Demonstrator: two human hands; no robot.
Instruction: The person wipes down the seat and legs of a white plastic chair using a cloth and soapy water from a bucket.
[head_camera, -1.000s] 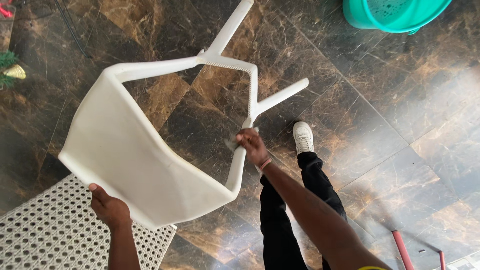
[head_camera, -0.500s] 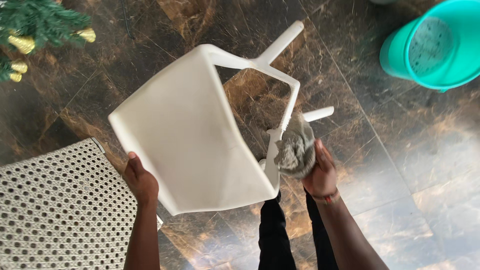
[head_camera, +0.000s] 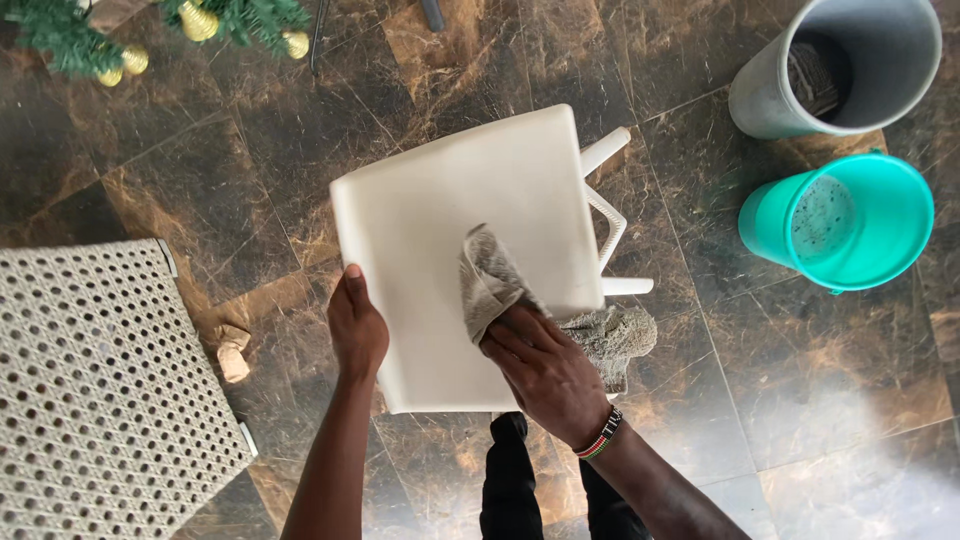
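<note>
A white plastic chair (head_camera: 440, 200) is tipped so that its flat seat faces up at me, legs pointing right. My left hand (head_camera: 357, 325) grips the seat's left edge, thumb on top. On the seat's lower right, my right hand (head_camera: 540, 365) presses a grey cloth (head_camera: 487, 280) against the surface. Part of the cloth hangs off the right edge by the chair legs (head_camera: 612, 215). A beaded bracelet sits on my right wrist.
A teal bucket (head_camera: 770, 225) with soapy water and a grey bucket (head_camera: 770, 95) stand at the right on the dark marble floor. A white perforated seat (head_camera: 100, 390) lies at the lower left. Green tree branches with gold balls (head_camera: 200, 20) reach in at the top left.
The chair has turned so its seat lies flat toward me. My right hand has moved with the cloth from the chair's side onto the seat surface. The view has shifted toward the buckets.
</note>
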